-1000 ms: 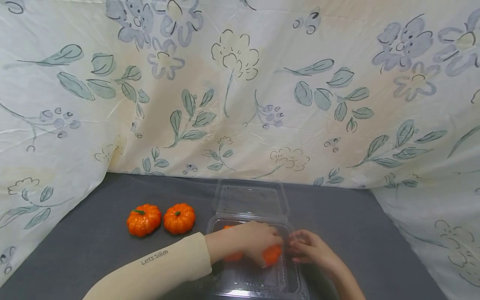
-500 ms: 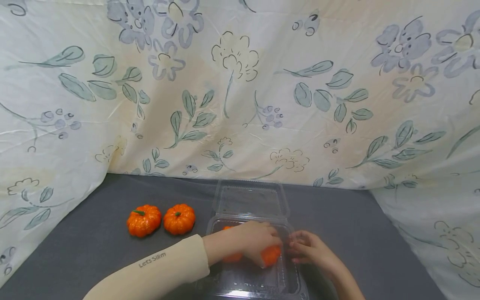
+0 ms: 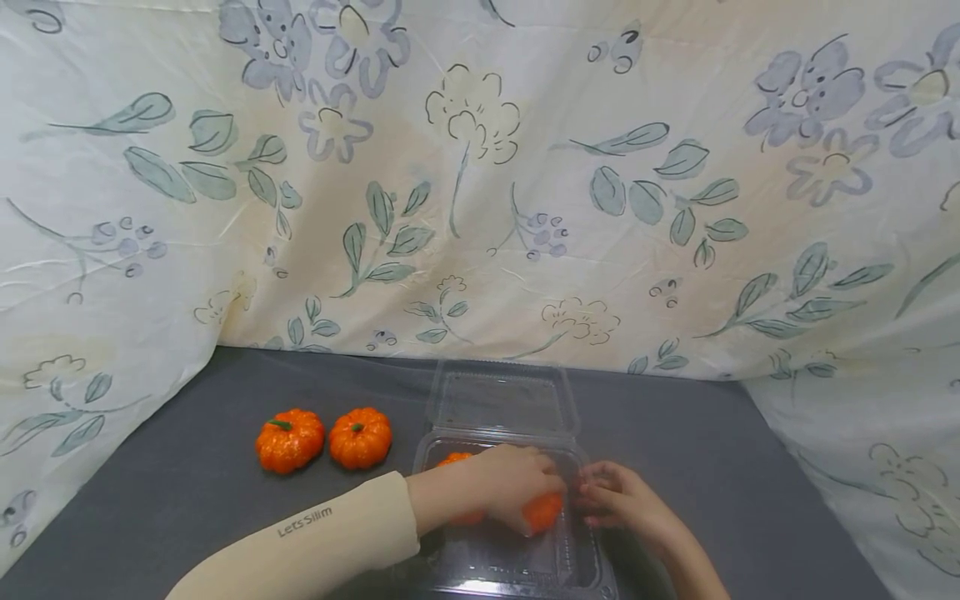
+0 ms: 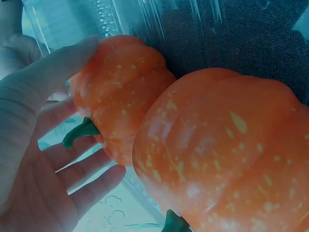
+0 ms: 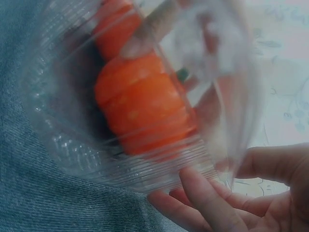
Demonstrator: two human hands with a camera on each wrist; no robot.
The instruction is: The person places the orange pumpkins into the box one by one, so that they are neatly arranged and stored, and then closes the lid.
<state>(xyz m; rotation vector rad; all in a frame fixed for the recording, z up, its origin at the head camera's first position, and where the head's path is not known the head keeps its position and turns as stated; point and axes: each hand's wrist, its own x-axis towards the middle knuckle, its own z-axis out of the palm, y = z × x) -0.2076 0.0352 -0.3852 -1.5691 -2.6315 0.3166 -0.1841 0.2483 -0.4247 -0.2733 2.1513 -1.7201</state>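
Note:
In the head view, my left hand [image 3: 508,483] reaches into the clear plastic clamshell container [image 3: 495,575] and holds a small orange pumpkin [image 3: 543,511]. The left wrist view shows the thumb [image 4: 72,55] over this pumpkin [image 4: 123,79], with the fingers spread along its green-stemmed side. A second pumpkin [image 4: 217,145] lies against it, mostly covered by my left hand in the head view. My right hand [image 3: 626,502] is at the container's right side. Its fingers [image 5: 205,198] grip the ridged wall in the right wrist view, where the contact is partly blurred.
Two more orange pumpkins, one with a long green stem [image 3: 290,442] and one with a short stem [image 3: 360,438], sit left of the container on the dark grey cloth [image 3: 675,425]. The container's lid [image 3: 504,400] lies folded back. A floral curtain [image 3: 480,192] hangs behind.

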